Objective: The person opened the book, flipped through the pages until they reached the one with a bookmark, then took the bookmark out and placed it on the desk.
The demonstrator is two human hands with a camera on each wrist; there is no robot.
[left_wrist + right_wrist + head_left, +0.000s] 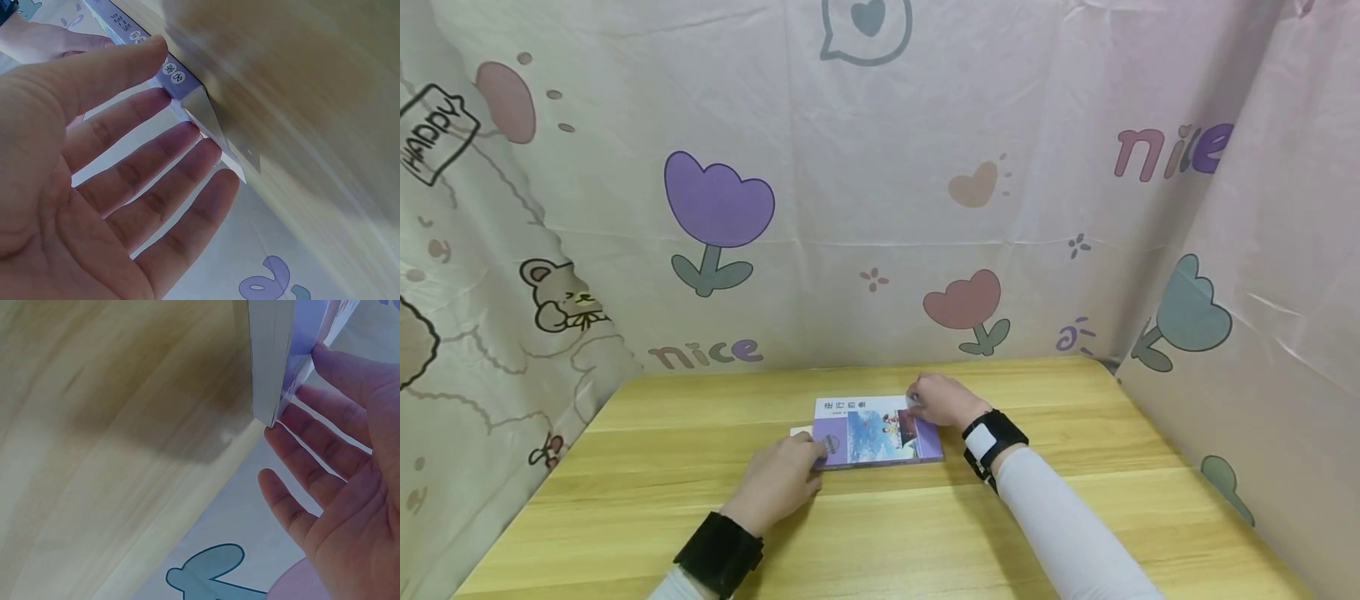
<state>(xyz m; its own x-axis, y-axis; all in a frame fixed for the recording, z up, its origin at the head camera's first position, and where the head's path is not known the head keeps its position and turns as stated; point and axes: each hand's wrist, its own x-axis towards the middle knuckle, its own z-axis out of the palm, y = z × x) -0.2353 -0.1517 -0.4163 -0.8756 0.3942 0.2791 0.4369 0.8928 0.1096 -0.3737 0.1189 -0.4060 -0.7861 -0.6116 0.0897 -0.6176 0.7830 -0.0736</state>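
A book [880, 442] with a purple, white and blue illustrated cover lies flat on the wooden table [880, 533]. At its left end is my left hand [782, 479]; in the left wrist view the thumb [153, 53] touches the printed spine [178, 75] and the other fingers extend, nearly straight, by the end. A pale flap [215, 128] sticks out there. My right hand [947, 400] pinches the book near its far right corner, a bit of white showing by the fingertips. The right wrist view has the thumb [328, 356] against the purple cover [306, 331], fingertips by the edge.
A printed curtain [850, 183] hangs behind the table and along both sides. The table's far edge meets it a short way beyond the book. Both wrists wear black bands [718, 554].
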